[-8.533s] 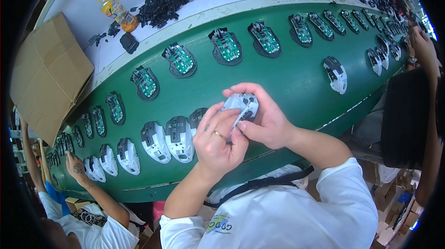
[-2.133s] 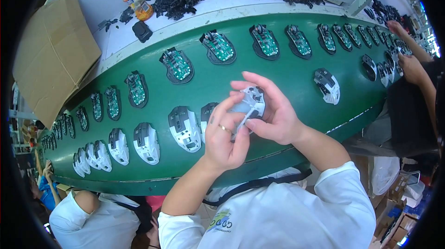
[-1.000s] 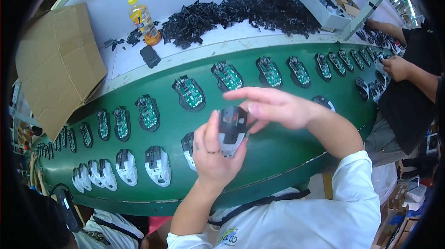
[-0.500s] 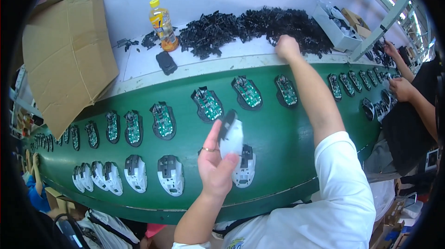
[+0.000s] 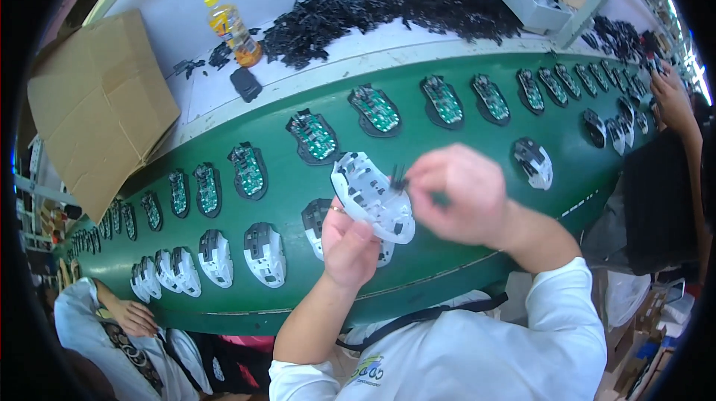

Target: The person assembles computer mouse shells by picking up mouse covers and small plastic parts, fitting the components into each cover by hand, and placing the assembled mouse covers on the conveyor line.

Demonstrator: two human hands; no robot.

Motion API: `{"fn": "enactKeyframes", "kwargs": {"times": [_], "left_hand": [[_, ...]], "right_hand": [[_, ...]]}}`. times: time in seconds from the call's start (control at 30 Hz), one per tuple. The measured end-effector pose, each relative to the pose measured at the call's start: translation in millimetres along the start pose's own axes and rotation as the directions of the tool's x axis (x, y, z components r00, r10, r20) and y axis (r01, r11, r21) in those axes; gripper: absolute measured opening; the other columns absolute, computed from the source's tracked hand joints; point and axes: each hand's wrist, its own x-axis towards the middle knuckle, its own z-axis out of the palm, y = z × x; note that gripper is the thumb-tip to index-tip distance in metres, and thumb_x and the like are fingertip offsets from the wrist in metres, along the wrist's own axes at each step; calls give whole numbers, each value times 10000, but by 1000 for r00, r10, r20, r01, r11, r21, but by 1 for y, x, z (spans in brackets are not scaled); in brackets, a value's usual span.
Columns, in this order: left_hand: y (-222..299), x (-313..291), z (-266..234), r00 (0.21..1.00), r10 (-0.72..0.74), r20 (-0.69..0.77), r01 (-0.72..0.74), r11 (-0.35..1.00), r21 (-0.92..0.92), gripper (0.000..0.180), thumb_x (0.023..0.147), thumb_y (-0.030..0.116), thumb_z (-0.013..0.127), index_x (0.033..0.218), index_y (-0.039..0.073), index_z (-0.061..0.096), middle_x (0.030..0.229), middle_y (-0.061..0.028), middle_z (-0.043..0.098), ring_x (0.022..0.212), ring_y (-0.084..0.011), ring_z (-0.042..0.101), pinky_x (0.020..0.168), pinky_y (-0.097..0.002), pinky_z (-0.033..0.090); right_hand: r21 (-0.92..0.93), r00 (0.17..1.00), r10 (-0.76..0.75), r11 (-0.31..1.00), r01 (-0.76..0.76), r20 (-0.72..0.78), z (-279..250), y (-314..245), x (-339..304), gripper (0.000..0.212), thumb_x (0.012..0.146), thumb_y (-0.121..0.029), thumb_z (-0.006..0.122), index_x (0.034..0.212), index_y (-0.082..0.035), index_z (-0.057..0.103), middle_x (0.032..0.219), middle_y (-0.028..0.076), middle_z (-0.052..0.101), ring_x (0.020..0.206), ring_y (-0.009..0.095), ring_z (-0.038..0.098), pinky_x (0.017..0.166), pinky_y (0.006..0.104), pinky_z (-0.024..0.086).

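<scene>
My left hand holds a white computer mouse shell with its hollow inside facing up. My right hand, somewhat blurred, pinches a small black plastic part with thin prongs over the shell's edge. Whether the part touches the shell I cannot tell. Beneath my left hand, another white and black mouse shell lies partly hidden on the green belt. Beyond my hands, a row of black mouse bases with green circuit boards runs along the belt.
White and black shells lie along the near left, another shell to the right. On the white ledge sit a heap of black plastic parts, a bottle, a black block and a cardboard sheet. Co-workers' hands show right and left.
My right hand has come back from the heap of black parts with one of them. The shell in my left hand has turned inside up. The view has shifted, and a shell shows at right.
</scene>
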Motion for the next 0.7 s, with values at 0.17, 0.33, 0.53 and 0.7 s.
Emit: {"fn": "enactKeyframes", "kwargs": {"times": [0.17, 0.33, 0.53, 0.7], "left_hand": [[-18, -3, 2, 998, 21, 66, -34, 979, 201, 880, 824, 199, 848, 1521, -8, 352, 1463, -181, 521, 1348, -276, 522, 1158, -426, 386], [-12, -1, -9, 995, -1, 96, -26, 959, 282, 899, 821, 215, 858, 1529, -9, 351, 1461, -187, 521, 1341, -269, 528, 1147, -429, 400], [-17, -6, -11, 993, -54, 109, 19, 953, 303, 919, 818, 218, 866, 1538, -27, 349, 1425, -126, 553, 1298, -239, 561, 1121, -411, 424], [-12, -7, -10, 992, -56, 117, 13, 942, 334, 922, 811, 220, 872, 1533, -34, 358, 1437, -124, 544, 1297, -230, 560, 1114, -389, 428]], "right_hand": [[-96, 992, 118, 989, -113, 45, 5, -18, -33, 129, 789, -7, 736, 812, -44, 614, 879, 92, 698, 760, 247, 691, 662, 337, 566], [326, 985, 119, 933, -153, 124, -2, -6, -41, 127, 847, -44, 748, 961, -6, 707, 942, 112, 728, 791, 250, 720, 656, 297, 580], [496, 891, 406, 742, -452, 205, 0, -11, -47, 199, 895, -3, 716, 1093, 20, 712, 970, 125, 743, 807, 163, 741, 655, 293, 606], [522, 825, 476, 641, -563, 305, -4, -14, -45, 267, 891, 41, 718, 1157, 39, 692, 1020, 129, 732, 884, 174, 741, 756, 293, 622]]}}
